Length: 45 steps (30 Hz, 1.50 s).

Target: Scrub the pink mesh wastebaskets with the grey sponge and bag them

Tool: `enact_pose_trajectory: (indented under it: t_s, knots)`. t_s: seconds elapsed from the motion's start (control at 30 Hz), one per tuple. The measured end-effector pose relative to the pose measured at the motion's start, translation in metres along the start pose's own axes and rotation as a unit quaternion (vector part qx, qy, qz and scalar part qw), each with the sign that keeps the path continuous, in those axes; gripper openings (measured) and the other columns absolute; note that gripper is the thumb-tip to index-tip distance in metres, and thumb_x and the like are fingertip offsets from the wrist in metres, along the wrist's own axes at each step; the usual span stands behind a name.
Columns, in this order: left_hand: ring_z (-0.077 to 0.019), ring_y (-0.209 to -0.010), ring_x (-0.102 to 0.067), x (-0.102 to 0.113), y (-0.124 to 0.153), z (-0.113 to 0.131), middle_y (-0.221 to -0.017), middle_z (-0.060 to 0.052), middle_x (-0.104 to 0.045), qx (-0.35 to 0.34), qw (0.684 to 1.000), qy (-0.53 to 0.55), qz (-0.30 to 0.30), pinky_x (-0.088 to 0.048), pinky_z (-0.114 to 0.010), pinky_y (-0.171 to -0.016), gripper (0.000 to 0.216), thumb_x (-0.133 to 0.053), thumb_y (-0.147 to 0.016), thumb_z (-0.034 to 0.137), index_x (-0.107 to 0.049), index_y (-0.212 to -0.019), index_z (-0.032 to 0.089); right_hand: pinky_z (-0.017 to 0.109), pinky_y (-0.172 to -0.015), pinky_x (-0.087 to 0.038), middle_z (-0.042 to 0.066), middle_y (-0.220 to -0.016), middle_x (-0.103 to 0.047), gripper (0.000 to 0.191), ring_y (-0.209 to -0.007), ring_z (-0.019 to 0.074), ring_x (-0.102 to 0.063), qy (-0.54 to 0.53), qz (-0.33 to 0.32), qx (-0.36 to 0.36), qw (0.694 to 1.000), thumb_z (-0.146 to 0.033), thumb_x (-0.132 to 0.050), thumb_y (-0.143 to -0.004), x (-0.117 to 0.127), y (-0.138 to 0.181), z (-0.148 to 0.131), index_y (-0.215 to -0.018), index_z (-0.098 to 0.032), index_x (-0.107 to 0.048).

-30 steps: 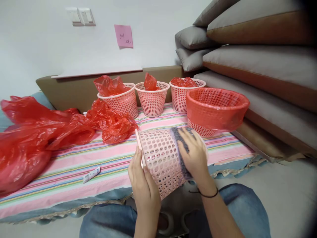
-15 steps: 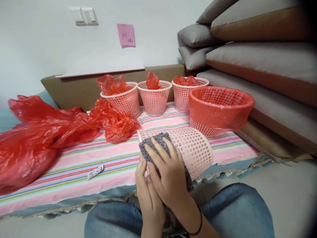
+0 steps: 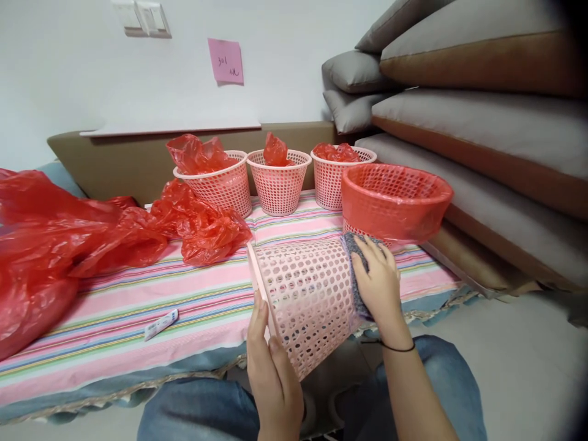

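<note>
A pink perforated plastic basket [image 3: 305,282] lies on its side at the front edge of the cloth-covered surface, its rim toward the left and its base toward the right. My left hand [image 3: 273,367] grips the near part of the rim, fingers closed around it. My right hand [image 3: 379,275] presses a grey cloth [image 3: 361,300] with a purple edge against the base end, fingers curved over the cloth. Just behind that hand stands another pink basket [image 3: 395,202], upright, with a red plastic bag stretched over its rim.
Three upright pink baskets [image 3: 278,190] with red bags in them stand along the back. Loose red plastic bags [image 3: 87,239] spread over the left side. A small white tube [image 3: 161,324] lies on the striped cloth [image 3: 202,312]. Grey cushions [image 3: 478,122] are stacked at the right.
My right hand has slid the grey cloth rightward along the basket's side, from near the rim to the base end. My left hand stays at the rim. The view has shifted slightly.
</note>
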<state>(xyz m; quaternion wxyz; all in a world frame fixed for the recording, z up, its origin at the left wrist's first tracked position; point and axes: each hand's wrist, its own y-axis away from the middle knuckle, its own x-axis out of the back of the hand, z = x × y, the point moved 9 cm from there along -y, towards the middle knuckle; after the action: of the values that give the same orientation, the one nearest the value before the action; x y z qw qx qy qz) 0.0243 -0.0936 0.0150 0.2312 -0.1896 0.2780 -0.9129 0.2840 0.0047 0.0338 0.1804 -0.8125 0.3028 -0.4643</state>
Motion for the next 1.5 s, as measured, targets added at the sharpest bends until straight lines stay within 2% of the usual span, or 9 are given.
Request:
enact_pose_trajectory:
  t_s: [0.13,0.33,0.43,0.67,0.77,0.87,1.17,1.3,1.5]
  knots:
    - [-0.0191,-0.140,-0.046,0.004,0.004,-0.004,-0.154,-0.007,-0.047,-0.008,1.000,-0.020,0.012,-0.038,-0.032,-0.114,0.048,-0.037,-0.103,0.020,-0.041,-0.150,0.027,0.058,-0.111,-0.035,0.007,-0.147,-0.056,0.044,-0.137,0.0349,-0.040,0.026,-0.037,0.059,0.997,-0.031,-0.038,-0.101,0.003,0.024,-0.069,-0.139,-0.021,-0.058]
    - [-0.0163,-0.138,-0.049,0.009,0.003,-0.006,-0.152,-0.006,-0.051,-0.001,0.998,-0.060,0.027,-0.040,-0.026,-0.110,0.048,-0.040,-0.103,0.019,-0.043,-0.150,0.027,0.056,-0.111,-0.036,-0.006,-0.154,-0.046,0.044,-0.143,0.0319,-0.035,-0.126,-0.136,0.223,0.957,-0.032,-0.041,-0.100,0.004,0.063,-0.170,-0.142,-0.032,-0.054]
    - [-0.0132,-0.142,-0.043,0.006,0.004,-0.003,-0.155,-0.004,-0.048,-0.030,0.997,-0.069,0.016,-0.035,-0.021,-0.113,0.052,-0.040,-0.102,0.015,-0.039,-0.152,0.029,0.052,-0.114,-0.036,-0.005,-0.151,-0.051,0.043,-0.142,0.0286,-0.037,-0.156,-0.144,0.207,0.955,-0.032,-0.043,-0.099,-0.002,0.049,-0.154,-0.141,-0.031,-0.056]
    - [-0.0215,-0.137,-0.051,0.003,0.014,-0.007,-0.155,-0.008,-0.047,-0.029,0.998,-0.050,0.011,-0.042,-0.035,-0.113,0.053,-0.040,-0.102,0.017,-0.038,-0.153,0.029,0.054,-0.114,-0.037,0.008,-0.138,-0.063,0.043,-0.131,0.0287,-0.051,-0.092,-0.034,0.065,0.993,-0.037,-0.044,-0.097,-0.011,-0.009,-0.020,-0.133,-0.021,-0.064]
    - [-0.0216,-0.139,-0.049,0.005,0.018,-0.007,-0.154,-0.007,-0.048,-0.045,0.998,-0.053,0.005,-0.043,-0.034,-0.112,0.055,-0.043,-0.100,0.016,-0.037,-0.153,0.030,0.054,-0.113,-0.038,0.009,-0.135,-0.065,0.044,-0.128,0.0290,-0.053,-0.076,0.005,0.036,0.996,-0.039,-0.043,-0.097,-0.003,-0.010,0.009,-0.129,-0.020,-0.066]
    - [-0.0219,-0.138,-0.051,0.007,0.022,-0.010,-0.154,-0.007,-0.048,-0.066,0.997,-0.036,0.007,-0.046,-0.033,-0.110,0.057,-0.048,-0.098,0.017,-0.038,-0.153,0.029,0.056,-0.113,-0.037,0.007,-0.139,-0.063,0.044,-0.132,0.0304,-0.049,-0.053,0.009,0.046,0.997,-0.039,-0.041,-0.098,0.003,0.003,-0.007,-0.132,-0.023,-0.064]
    - [-0.0223,-0.132,-0.056,0.012,0.030,-0.033,-0.150,-0.011,-0.053,-0.156,0.987,-0.040,0.023,-0.050,-0.034,-0.104,0.056,-0.050,-0.096,0.012,-0.043,-0.150,0.025,0.052,-0.112,-0.035,-0.004,-0.149,-0.054,0.042,-0.142,0.0288,-0.039,-0.144,-0.092,0.227,0.959,-0.029,-0.044,-0.098,0.003,0.057,-0.158,-0.137,-0.031,-0.058]
    - [-0.0240,-0.128,-0.058,0.015,0.028,-0.036,-0.148,-0.015,-0.053,-0.222,0.974,-0.043,0.024,-0.053,-0.037,-0.096,0.055,-0.048,-0.096,0.013,-0.043,-0.150,0.022,0.050,-0.114,-0.035,-0.001,-0.145,-0.058,0.041,-0.140,0.0274,-0.041,-0.148,-0.080,0.177,0.970,-0.030,-0.044,-0.098,-0.007,0.036,-0.139,-0.135,-0.026,-0.061]
    - [-0.0226,-0.115,-0.064,0.016,0.034,-0.041,-0.140,-0.017,-0.061,-0.287,0.955,-0.055,0.053,-0.056,-0.036,-0.084,0.052,-0.046,-0.097,0.015,-0.043,-0.149,0.022,0.053,-0.111,-0.038,0.005,-0.137,-0.064,0.042,-0.129,0.0286,-0.051,-0.078,-0.034,0.068,0.994,-0.033,-0.043,-0.098,-0.014,-0.005,-0.057,-0.134,-0.025,-0.063]
